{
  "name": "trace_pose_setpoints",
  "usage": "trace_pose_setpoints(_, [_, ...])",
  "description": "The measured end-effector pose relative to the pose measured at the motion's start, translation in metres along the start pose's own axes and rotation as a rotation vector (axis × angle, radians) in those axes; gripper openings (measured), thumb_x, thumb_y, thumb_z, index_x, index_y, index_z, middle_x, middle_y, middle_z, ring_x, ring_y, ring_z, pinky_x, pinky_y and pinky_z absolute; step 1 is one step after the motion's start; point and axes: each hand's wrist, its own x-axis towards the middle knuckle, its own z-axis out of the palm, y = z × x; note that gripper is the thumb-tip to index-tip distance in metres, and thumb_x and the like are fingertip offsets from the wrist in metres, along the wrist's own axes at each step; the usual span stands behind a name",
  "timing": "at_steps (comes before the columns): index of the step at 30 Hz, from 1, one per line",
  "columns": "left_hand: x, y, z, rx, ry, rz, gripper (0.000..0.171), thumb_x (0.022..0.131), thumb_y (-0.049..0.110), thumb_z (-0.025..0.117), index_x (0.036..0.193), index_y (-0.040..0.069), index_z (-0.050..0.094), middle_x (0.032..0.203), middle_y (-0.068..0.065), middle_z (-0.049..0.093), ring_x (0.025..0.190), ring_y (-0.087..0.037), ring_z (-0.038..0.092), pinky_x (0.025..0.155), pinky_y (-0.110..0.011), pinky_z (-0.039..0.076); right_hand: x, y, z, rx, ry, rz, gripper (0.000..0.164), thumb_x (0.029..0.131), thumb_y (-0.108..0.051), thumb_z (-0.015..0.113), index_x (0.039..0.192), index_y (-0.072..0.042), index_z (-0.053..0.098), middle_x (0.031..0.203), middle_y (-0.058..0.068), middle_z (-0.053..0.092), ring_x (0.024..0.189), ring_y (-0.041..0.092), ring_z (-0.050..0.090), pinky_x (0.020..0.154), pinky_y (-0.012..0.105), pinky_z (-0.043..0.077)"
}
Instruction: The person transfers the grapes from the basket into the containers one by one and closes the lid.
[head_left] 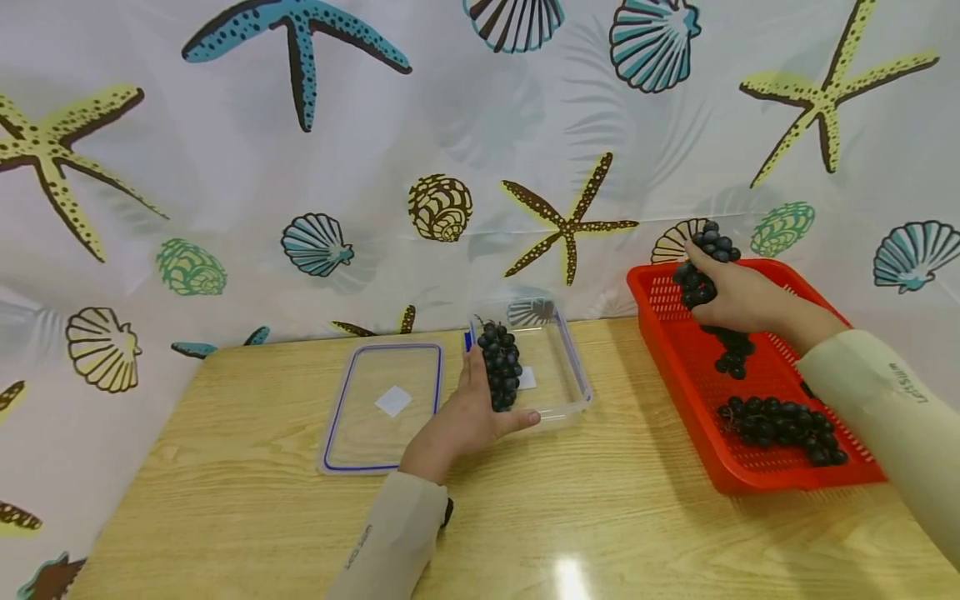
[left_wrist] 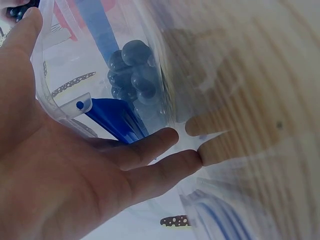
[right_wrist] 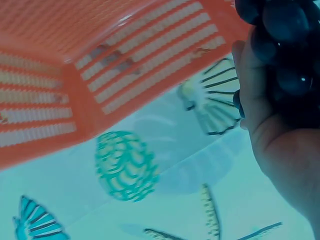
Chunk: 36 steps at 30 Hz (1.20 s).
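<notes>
At the right, my right hand (head_left: pixel 738 293) grips a bunch of dark grapes (head_left: pixel 697 283) above the far side of a red basket (head_left: pixel 686 417). The right wrist view shows the same grapes (right_wrist: pixel 292 65) filling that palm. My left hand (head_left: pixel 472 412) rests against the near left side of a clear plastic container (head_left: pixel 573 358), its thumb stretched along the front edge. Seen from the left wrist, the fingers of the left hand (left_wrist: pixel 100 170) are straight beside the container's wall and a blue clip (left_wrist: pixel 117 117). Inside the container lies another bunch of grapes (head_left: pixel 501 367) along its left side.
A clear lid (head_left: pixel 393 404) with a blue seal lies on the wooden table (head_left: pixel 247 467), left of the container. More grapes (head_left: pixel 783 429) are in the basket's near part, others (head_left: pixel 733 354) under my right hand. A patterned cloth (head_left: pixel 375 167) hangs behind the table.
</notes>
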Motion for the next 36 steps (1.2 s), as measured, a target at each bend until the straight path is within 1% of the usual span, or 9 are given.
trace_pose_setpoints(4, [0.001, 0.001, 0.0, 0.0, -0.003, 0.009, 0.13, 0.083, 0.068, 0.07, 0.159, 0.015, -0.022, 0.166, -0.011, -0.016, 0.137, -0.043, 0.043, 0.098, -0.052, 0.046, 0.001, -0.019, 0.002, 0.064, 0.002, -0.022, 0.1, 0.091, -0.016, 0.064, 0.164, -0.02, -0.006, 0.118, 0.029, 0.059, 0.052, 0.021, 0.04, 0.054, 0.038, 0.038])
trace_pose_setpoints(7, [0.001, 0.001, 0.001, 0.001, -0.006, 0.011, 0.129, 0.084, 0.067, 0.07, 0.159, 0.014, -0.022, 0.166, -0.012, -0.017, 0.134, -0.044, 0.045, 0.094, -0.051, 0.049, 0.002, -0.032, 0.003, 0.109, -0.01, -0.044, 0.101, 0.093, -0.017, 0.064, 0.163, -0.022, -0.008, 0.145, 0.031, 0.043, 0.054, 0.022, 0.043, 0.056, 0.039, 0.039])
trace_pose_setpoints(16, [0.0, 0.002, 0.0, 0.006, 0.0, 0.015, 0.128, 0.085, 0.065, 0.07, 0.159, 0.014, -0.022, 0.166, -0.011, -0.017, 0.139, -0.044, 0.039, 0.101, -0.053, 0.044, 0.011, -0.063, 0.008, 0.146, -0.017, -0.115, 0.1, 0.093, -0.017, 0.063, 0.163, -0.023, -0.009, 0.154, 0.031, 0.033, 0.071, 0.027, 0.053, 0.068, 0.042, 0.042])
trace_pose_setpoints(19, [0.0, 0.001, 0.0, 0.009, 0.003, 0.016, 0.128, 0.086, 0.064, 0.071, 0.159, 0.014, -0.021, 0.166, -0.012, -0.017, 0.14, -0.044, 0.038, 0.102, -0.053, 0.044, 0.015, -0.072, 0.013, 0.155, -0.028, -0.126, 0.1, 0.093, -0.016, 0.062, 0.163, -0.023, -0.01, 0.151, 0.03, 0.039, 0.057, 0.022, 0.042, 0.062, 0.041, 0.04])
trace_pose_setpoints(22, [0.0, 0.001, 0.0, 0.011, 0.005, 0.016, 0.128, 0.085, 0.064, 0.071, 0.159, 0.014, -0.021, 0.166, -0.012, -0.017, 0.139, -0.044, 0.039, 0.102, -0.053, 0.044, 0.019, -0.081, 0.018, 0.15, -0.036, -0.144, 0.101, 0.093, -0.016, 0.062, 0.163, -0.021, -0.01, 0.145, 0.029, 0.046, 0.053, 0.019, 0.036, 0.059, 0.04, 0.039])
trace_pose_setpoints(25, [0.0, 0.0, -0.001, 0.014, 0.004, 0.013, 0.128, 0.085, 0.065, 0.071, 0.159, 0.014, -0.022, 0.166, -0.012, -0.016, 0.137, -0.044, 0.043, 0.099, -0.052, 0.046, 0.025, -0.091, 0.023, 0.14, -0.045, -0.164, 0.101, 0.091, -0.014, 0.062, 0.163, -0.02, -0.009, 0.121, 0.028, 0.062, 0.055, 0.021, 0.04, 0.06, 0.039, 0.039])
trace_pose_setpoints(31, [-0.001, 0.0, -0.002, 0.004, -0.001, 0.005, 0.131, 0.083, 0.068, 0.071, 0.159, 0.015, -0.022, 0.166, -0.013, -0.016, 0.129, -0.044, 0.051, 0.093, -0.05, 0.05, 0.035, -0.109, 0.036, 0.143, -0.07, -0.185, 0.102, 0.091, -0.014, 0.062, 0.163, -0.021, -0.009, 0.098, 0.02, 0.065, 0.056, 0.023, 0.046, 0.059, 0.038, 0.043])
trace_pose_setpoints(34, [-0.001, 0.0, -0.002, 0.001, -0.002, 0.004, 0.132, 0.081, 0.07, 0.07, 0.159, 0.015, -0.022, 0.166, -0.012, -0.016, 0.131, -0.044, 0.049, 0.096, -0.051, 0.049, 0.039, -0.117, 0.042, 0.137, -0.082, -0.186, 0.101, 0.092, -0.014, 0.063, 0.163, -0.021, -0.008, 0.097, 0.017, 0.067, 0.055, 0.023, 0.046, 0.059, 0.037, 0.045])
trace_pose_setpoints(36, [-0.002, 0.001, -0.002, -0.001, -0.002, 0.005, 0.133, 0.081, 0.071, 0.07, 0.159, 0.015, -0.022, 0.166, -0.012, -0.016, 0.134, -0.044, 0.046, 0.099, -0.052, 0.046, 0.042, -0.123, 0.046, 0.132, -0.089, -0.189, 0.101, 0.092, -0.014, 0.064, 0.163, -0.02, -0.008, 0.109, 0.021, 0.067, 0.058, 0.023, 0.05, 0.061, 0.037, 0.046])
